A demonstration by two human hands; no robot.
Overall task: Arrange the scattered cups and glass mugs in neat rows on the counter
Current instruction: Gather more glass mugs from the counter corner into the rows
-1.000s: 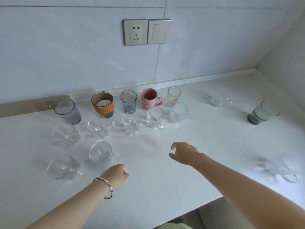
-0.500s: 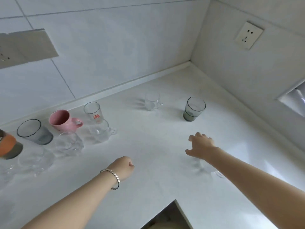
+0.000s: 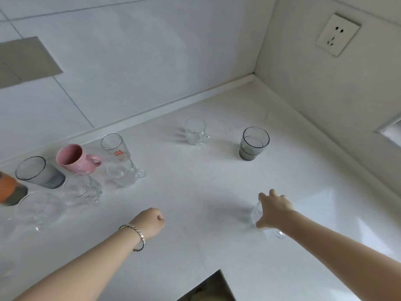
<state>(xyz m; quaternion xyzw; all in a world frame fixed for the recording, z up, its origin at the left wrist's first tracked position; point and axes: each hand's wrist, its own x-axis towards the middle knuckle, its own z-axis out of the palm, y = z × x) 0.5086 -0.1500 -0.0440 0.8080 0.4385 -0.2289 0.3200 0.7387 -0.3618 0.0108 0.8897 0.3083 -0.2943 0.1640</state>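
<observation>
My right hand (image 3: 273,208) covers a clear glass mug (image 3: 256,213) on the white counter (image 3: 195,203), its fingers wrapped over the rim; the mug's handle sticks out below the wrist. My left hand (image 3: 152,221) is a closed fist resting on the counter, holding nothing, a bracelet on its wrist. Apart from the rows stand a clear mug (image 3: 195,131) near the back wall and a grey-green tumbler (image 3: 252,143). At the left, in rows, stand a pink mug (image 3: 74,158), a printed glass (image 3: 114,146), a grey tumbler (image 3: 39,172) and clear mugs (image 3: 122,172).
An orange-banded cup (image 3: 8,190) is cut off at the left edge. The walls meet in a corner at the back right, with a socket (image 3: 337,34) on the right wall. The counter's front edge has a notch (image 3: 208,285) near the bottom middle.
The view has swung right toward the corner. My right hand has moved right and come down onto the clear glass mug. My left fist has stayed on the counter.
</observation>
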